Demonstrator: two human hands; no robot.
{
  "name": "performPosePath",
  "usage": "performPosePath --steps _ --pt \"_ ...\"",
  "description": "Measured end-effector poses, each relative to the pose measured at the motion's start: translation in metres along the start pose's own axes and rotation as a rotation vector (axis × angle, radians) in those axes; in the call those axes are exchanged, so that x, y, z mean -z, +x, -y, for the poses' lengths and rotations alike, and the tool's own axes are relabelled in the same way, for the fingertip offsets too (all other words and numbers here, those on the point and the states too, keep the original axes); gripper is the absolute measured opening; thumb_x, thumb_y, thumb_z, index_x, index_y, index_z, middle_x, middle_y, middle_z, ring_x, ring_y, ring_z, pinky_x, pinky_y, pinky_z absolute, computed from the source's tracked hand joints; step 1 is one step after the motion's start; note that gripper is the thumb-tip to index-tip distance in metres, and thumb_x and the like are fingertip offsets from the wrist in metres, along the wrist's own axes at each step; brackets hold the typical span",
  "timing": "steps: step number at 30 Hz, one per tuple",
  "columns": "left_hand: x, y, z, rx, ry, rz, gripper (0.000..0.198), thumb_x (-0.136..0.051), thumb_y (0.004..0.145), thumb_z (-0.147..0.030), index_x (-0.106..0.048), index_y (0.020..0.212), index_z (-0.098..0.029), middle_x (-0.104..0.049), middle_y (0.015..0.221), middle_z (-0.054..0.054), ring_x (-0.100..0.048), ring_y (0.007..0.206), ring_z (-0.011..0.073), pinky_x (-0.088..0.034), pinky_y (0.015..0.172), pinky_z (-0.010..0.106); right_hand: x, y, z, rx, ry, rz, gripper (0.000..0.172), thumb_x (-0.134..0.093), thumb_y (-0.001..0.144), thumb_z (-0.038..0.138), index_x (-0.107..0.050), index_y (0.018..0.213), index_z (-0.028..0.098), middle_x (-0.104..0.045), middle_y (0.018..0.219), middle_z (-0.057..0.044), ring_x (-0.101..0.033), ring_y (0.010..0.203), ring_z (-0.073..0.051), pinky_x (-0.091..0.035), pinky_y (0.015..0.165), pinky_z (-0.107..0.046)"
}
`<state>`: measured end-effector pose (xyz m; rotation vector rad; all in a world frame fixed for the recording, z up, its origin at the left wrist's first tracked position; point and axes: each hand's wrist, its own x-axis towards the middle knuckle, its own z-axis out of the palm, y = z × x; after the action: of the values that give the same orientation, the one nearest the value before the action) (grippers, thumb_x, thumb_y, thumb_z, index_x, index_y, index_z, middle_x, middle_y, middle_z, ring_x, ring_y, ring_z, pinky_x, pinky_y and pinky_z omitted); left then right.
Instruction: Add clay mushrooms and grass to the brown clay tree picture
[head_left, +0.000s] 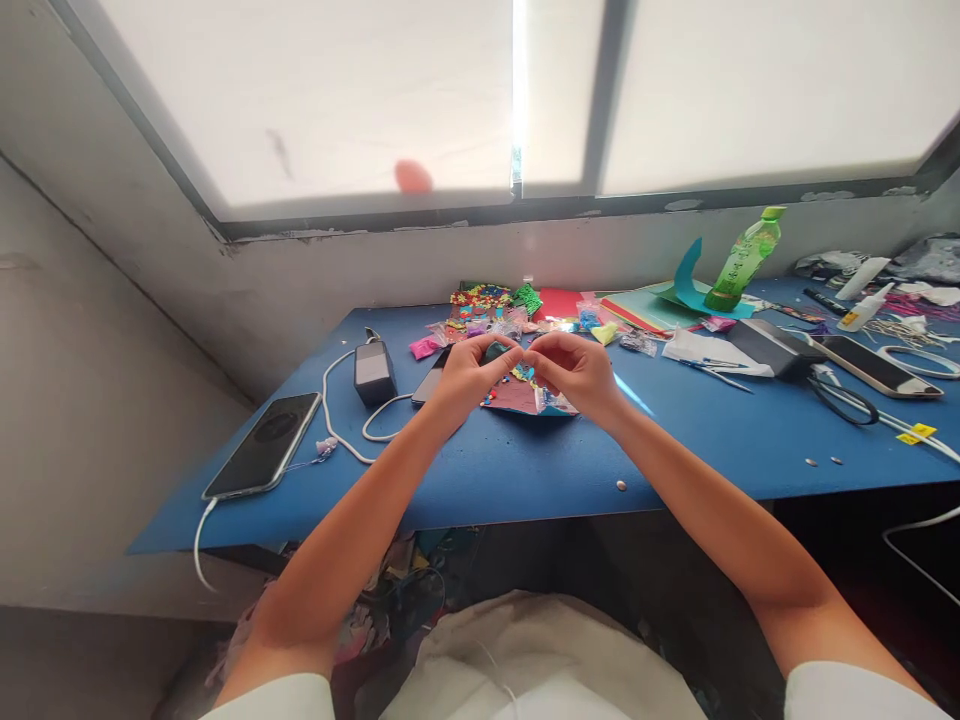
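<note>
Maroon sheet (516, 399): front-middle of the blue bench (487, 480), tiny colorful bits (523, 373) on top
Left hand (474, 368): curled inward over the sheet
Right hand (577, 368): same, pretty much fingertip to fingertip; can't tell about anything pinched in either
Phone (264, 445): far left

A dark-screened phone (262, 445) lies at the left of the blue desk (705, 455), a white cable running from its lower end and a small pale charm (325, 447) beside it. Nearby stands a dark block-shaped device (374, 372). Toward the right, a green bottle (747, 258) stands by curled blue paper (688, 278); farther right lie a second phone (877, 366) and a small white nozzle-tipped bottle (865, 309). Behind, pale window panels (322, 100) rise above a grey wall (315, 275).
</note>
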<state>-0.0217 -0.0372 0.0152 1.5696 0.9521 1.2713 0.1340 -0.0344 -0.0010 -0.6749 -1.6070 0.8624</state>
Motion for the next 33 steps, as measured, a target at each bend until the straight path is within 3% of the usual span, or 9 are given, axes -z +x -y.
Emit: performPosePath --steps 6,16,33 --pt "0.0007 0.0000 -0.0035 -0.051 0.048 -0.003 0.038 -0.082 0.056 -0.049 -0.068 0.069 -0.017 -0.053 0.057 -0.002 -0.042 0.053 0.0089 -0.032 0.048 0.023 -0.0004 0.0015 0.0054 -0.093 0.100 -0.005 0.049 -0.078 0.061 0.061 -0.061 0.070 0.015 -0.051 0.048 0.006 -0.044 0.040 -0.005 -0.033 0.037 -0.020" --pt "0.0025 0.0030 0.0009 -0.018 -0.075 0.119 0.039 -0.078 0.061 -0.052 -0.064 0.066 -0.016 -0.050 0.058 -0.002 -0.043 0.053 0.0081 -0.033 0.049 0.022 -0.0007 0.0003 0.0021 -0.105 0.160 0.032 0.047 -0.078 0.063 0.060 -0.060 0.070 0.017 -0.052 0.048 0.006 -0.046 0.043 -0.006 -0.036 0.041 -0.021" --pt "0.0024 0.0047 0.0025 0.004 -0.111 0.067 0.033 -0.077 0.062 -0.046 -0.061 0.062 -0.016 -0.049 0.055 -0.002 -0.042 0.051 0.0083 -0.032 0.047 0.022 0.0015 0.0000 0.0014 -0.131 0.167 -0.027 0.043 -0.078 0.064 0.056 -0.061 0.071 0.017 -0.056 0.052 0.005 -0.048 0.044 -0.007 -0.039 0.042 -0.020"
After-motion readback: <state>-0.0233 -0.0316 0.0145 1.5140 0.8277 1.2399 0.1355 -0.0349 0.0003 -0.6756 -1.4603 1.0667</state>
